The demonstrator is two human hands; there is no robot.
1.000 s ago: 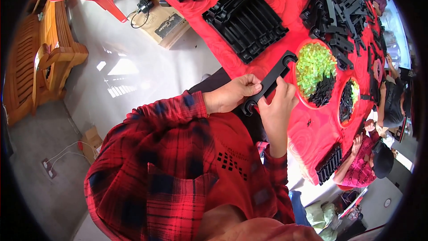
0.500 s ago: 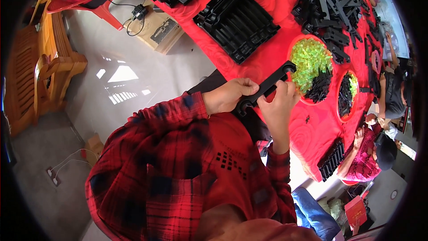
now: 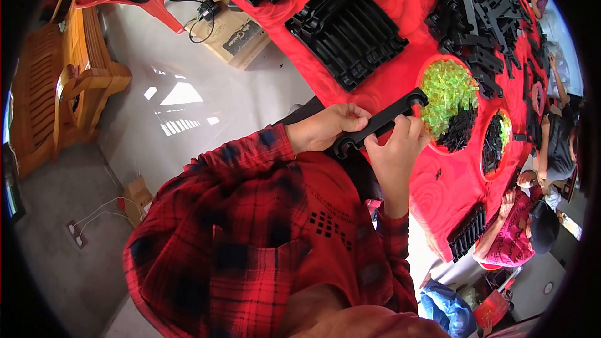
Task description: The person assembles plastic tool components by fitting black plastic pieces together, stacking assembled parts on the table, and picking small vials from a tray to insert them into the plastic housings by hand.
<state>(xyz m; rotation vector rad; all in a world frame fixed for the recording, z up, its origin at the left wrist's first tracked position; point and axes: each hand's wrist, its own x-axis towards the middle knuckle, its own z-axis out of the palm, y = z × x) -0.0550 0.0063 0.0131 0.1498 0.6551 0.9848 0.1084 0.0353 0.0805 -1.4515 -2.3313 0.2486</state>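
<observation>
A long black plastic bar (image 3: 383, 120) with hooked, notched ends slants between my hands over the near edge of the table. My left hand (image 3: 325, 128) grips it from the left, the thumb lying along its top face. From below and right, my right hand (image 3: 397, 147) pinches at the bar's side, fingertips bent against it. Whether a small piece sits between those fingertips is hidden. Just beyond the bar's far end stands a round red tray (image 3: 423, 75) of small yellow-green clips (image 3: 447, 84) and black pieces (image 3: 460, 128).
On the red tablecloth (image 3: 400, 0) lie a neat stack of black bars (image 3: 347, 31) and a loose heap of bars (image 3: 479, 15). A second round tray (image 3: 484, 164) stands to the right, near another row of bars (image 3: 467, 233). A co-worker in pink (image 3: 513, 228) sits beyond.
The whole view has shifted slightly, the table things appearing a little further right. Both hands keep their hold on the black bar, which is turned slightly flatter.
</observation>
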